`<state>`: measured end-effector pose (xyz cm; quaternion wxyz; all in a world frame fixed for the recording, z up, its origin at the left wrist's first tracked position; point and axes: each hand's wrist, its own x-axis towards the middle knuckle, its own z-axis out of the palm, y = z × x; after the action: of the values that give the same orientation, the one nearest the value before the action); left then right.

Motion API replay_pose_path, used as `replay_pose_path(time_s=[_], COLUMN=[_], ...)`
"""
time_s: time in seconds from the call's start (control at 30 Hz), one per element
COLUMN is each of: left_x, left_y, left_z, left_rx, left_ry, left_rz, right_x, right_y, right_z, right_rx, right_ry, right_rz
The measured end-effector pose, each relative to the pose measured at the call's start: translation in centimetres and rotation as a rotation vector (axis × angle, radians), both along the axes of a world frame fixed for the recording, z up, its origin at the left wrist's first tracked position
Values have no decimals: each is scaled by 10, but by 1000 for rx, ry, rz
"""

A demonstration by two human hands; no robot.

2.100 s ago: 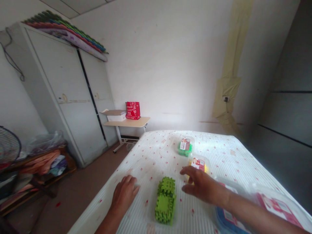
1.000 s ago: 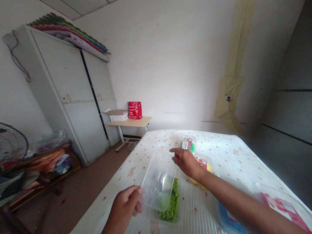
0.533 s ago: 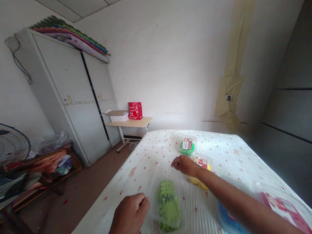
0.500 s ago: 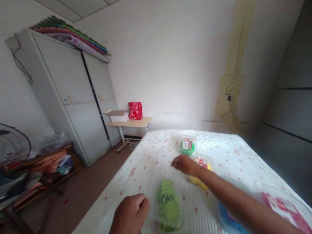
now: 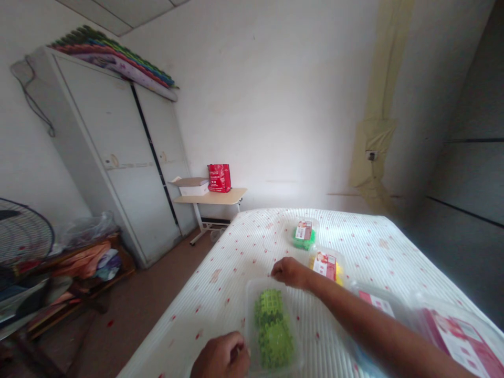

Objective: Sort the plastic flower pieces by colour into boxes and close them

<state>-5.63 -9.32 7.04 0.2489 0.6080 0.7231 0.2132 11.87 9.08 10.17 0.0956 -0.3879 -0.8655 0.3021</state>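
A clear plastic box (image 5: 251,310) holding light-green bumpy pieces (image 5: 273,328) lies on the bed in front of me. My left hand (image 5: 222,357) is closed at its near left side, thumb and fingers against the box's edge. Over the far end, my right hand (image 5: 290,272) is curled, knuckles up, with its fingertips by the far rim. Whatever those fingers hold, if anything, is hidden under the hand. Beyond my right wrist lies a box of yellow pieces (image 5: 326,265) with a pink-and-white label.
Farther back is a box of green pieces (image 5: 304,235). At right, under and past my forearm, are two larger labelled boxes, one pink (image 5: 452,336). A small table (image 5: 220,197) bears a red bag (image 5: 219,178). A fan (image 5: 23,241) stands at far left.
My right hand has moved slightly left and nearer to me. My left hand has shifted right and down, closer to the box. The box's outline is now sharper and its far rim shows.
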Motion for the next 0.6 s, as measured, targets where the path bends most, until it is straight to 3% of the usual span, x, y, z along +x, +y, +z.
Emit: replay_pose_path(time_s=[0.1, 0.2, 0.4, 0.6], left_x=[-10, -13, 4, 9], left_y=[12, 33, 76, 87], left_z=[4, 8, -7, -26], left_rx=[-35, 50, 148, 231], left_ry=[-365, -634, -764, -1035], left_rz=[76, 222, 330, 371], right_x=[0, -2, -4, -4], right_y=[2, 4, 7, 14], right_z=[0, 1, 0, 1], right_rx=[-151, -263, -389, -496], right_ry=[-1, 8, 30, 10], right_rz=[-48, -77, -75, -64])
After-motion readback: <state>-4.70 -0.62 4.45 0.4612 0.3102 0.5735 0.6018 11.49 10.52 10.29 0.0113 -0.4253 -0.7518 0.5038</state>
